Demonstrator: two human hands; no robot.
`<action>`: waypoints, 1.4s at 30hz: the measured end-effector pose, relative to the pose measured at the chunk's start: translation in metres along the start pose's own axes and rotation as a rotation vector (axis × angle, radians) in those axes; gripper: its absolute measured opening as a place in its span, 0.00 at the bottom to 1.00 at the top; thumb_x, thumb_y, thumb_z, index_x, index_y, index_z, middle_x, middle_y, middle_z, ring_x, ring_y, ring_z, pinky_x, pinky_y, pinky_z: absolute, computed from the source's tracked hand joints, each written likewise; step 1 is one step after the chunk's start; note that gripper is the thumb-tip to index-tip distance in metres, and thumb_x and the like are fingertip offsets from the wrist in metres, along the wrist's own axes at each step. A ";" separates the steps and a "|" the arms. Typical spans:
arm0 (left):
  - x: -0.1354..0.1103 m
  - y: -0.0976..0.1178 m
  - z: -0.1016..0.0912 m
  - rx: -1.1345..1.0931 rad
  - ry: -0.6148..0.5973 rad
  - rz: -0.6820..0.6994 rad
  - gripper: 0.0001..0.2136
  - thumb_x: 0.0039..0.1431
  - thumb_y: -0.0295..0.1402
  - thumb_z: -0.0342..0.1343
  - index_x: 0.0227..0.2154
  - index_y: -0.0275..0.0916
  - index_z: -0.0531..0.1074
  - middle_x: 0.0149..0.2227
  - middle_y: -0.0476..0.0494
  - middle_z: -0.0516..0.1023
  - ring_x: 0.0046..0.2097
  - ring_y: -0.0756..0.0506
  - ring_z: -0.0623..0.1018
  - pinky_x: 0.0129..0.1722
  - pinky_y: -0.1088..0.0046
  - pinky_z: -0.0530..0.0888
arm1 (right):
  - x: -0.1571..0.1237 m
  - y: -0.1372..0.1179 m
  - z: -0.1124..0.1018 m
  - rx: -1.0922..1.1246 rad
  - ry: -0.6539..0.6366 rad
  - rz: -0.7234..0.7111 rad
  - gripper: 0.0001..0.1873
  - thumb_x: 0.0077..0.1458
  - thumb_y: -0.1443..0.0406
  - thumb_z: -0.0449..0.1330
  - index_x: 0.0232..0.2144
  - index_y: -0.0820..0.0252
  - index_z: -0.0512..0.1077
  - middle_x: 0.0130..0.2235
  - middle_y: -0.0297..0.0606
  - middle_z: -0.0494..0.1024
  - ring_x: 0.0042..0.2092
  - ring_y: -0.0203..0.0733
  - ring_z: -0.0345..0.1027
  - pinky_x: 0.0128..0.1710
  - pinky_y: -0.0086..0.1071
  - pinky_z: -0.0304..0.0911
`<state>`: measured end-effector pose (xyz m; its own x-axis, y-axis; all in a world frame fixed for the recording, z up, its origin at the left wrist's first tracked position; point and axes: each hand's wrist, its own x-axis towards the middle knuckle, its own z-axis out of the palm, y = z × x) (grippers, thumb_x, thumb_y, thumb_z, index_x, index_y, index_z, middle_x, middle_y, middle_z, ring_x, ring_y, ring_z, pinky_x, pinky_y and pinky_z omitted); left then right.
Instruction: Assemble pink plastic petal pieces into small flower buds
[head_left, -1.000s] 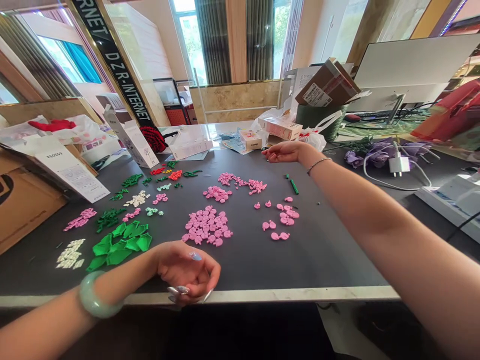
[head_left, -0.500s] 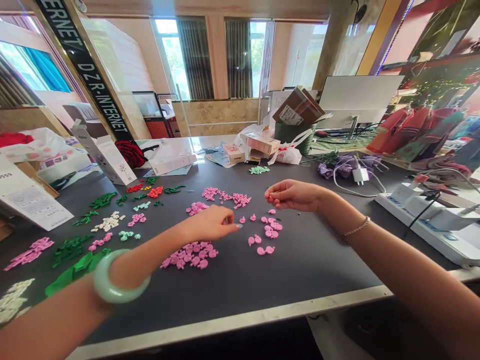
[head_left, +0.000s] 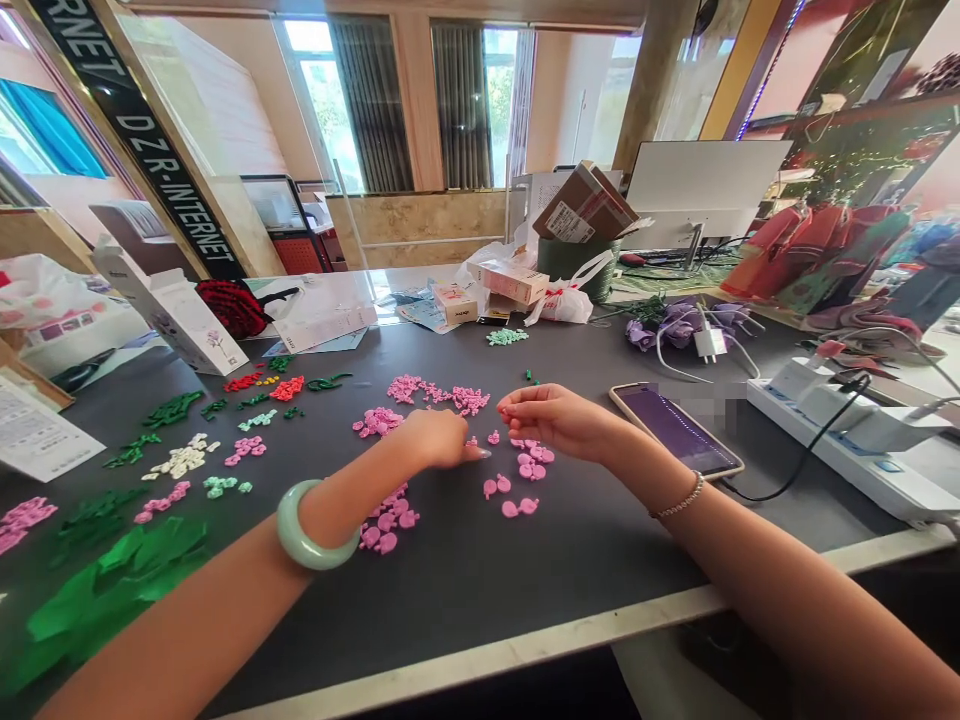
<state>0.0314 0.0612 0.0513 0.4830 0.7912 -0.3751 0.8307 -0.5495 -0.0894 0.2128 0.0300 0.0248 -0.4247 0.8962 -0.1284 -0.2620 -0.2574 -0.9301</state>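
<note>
My left hand [head_left: 439,440] reaches over the dark table, its thumb and forefinger close around a small pink plastic piece [head_left: 471,443]. Just right of it lies another small pink piece [head_left: 493,437]. My right hand [head_left: 551,418] is held slightly above the table with fingertips pinched together; a tiny pinkish bit shows at the tips, too small to name. Below the right hand are several round pink pieces [head_left: 532,468], some in pairs. A pile of round pink pieces [head_left: 386,520] is partly hidden by my left wrist. Small pink pieces [head_left: 405,390] lie in heaps beyond it.
Green, white and red pieces [head_left: 289,388] are sorted in heaps at left, with green plastic sheets [head_left: 127,580] nearer me. A phone [head_left: 675,430] lies beside my right forearm, near a power strip [head_left: 840,440]. Boxes [head_left: 510,280] and purple flowers [head_left: 679,325] stand farther back.
My right hand has come left and lower, nearer my left hand. The left hand has closed in on the small pink piece. The view has shifted, and a phone now shows by my right forearm.
</note>
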 end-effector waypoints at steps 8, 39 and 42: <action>0.008 -0.002 -0.004 0.026 -0.076 0.041 0.21 0.63 0.46 0.42 0.37 0.35 0.74 0.41 0.33 0.76 0.38 0.38 0.77 0.34 0.68 0.71 | 0.000 0.002 -0.004 0.006 0.009 0.019 0.06 0.46 0.69 0.66 0.27 0.68 0.72 0.28 0.35 0.71 0.28 0.30 0.69 0.35 0.25 0.69; 0.003 0.004 0.001 0.046 -0.025 -0.045 0.19 0.63 0.35 0.37 0.37 0.35 0.74 0.41 0.32 0.77 0.39 0.36 0.78 0.38 0.62 0.73 | 0.000 0.018 0.011 0.010 0.091 -0.029 0.03 0.46 0.73 0.63 0.26 0.69 0.71 0.27 0.36 0.72 0.27 0.32 0.70 0.32 0.25 0.70; 0.005 0.001 0.005 0.044 -0.015 -0.062 0.19 0.62 0.37 0.38 0.37 0.34 0.74 0.42 0.30 0.76 0.39 0.33 0.78 0.37 0.59 0.73 | -0.002 0.017 0.014 0.021 0.102 -0.044 0.05 0.44 0.72 0.65 0.25 0.69 0.71 0.27 0.35 0.72 0.27 0.32 0.70 0.32 0.26 0.70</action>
<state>0.0331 0.0637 0.0450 0.4268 0.8199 -0.3815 0.8457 -0.5113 -0.1529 0.1973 0.0184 0.0141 -0.3223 0.9386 -0.1231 -0.2966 -0.2236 -0.9285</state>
